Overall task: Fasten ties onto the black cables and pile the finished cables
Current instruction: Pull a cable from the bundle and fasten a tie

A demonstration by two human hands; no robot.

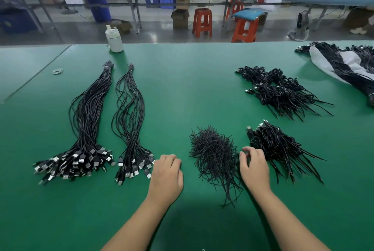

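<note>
Both hands rest on the green table, palms down. The left hand has its fingers curled under loosely, knuckles forward, and holds nothing. The right hand is relaxed with its fingers bent, the tips at the edge of the ties; whether it pinches one cannot be told.

The ties lie in a loose black heap between the two hands, a few strands trailing back toward the person. Just left of the left hand lies a small bundle of straight black cables, plugs nearest the hand, far ends bound together. Further left, beside it, is a big bundle laid the same way.

Touching the right hand's far side is a near pile of coiled cables. Ahead of that hand, well apart, sits a far pile of the same kind. Far to its right, more cables lie on a white sheet.

Ahead of the left hand, at the table's far edge, stands a white bottle. Left of it lies a rubber band.
</note>
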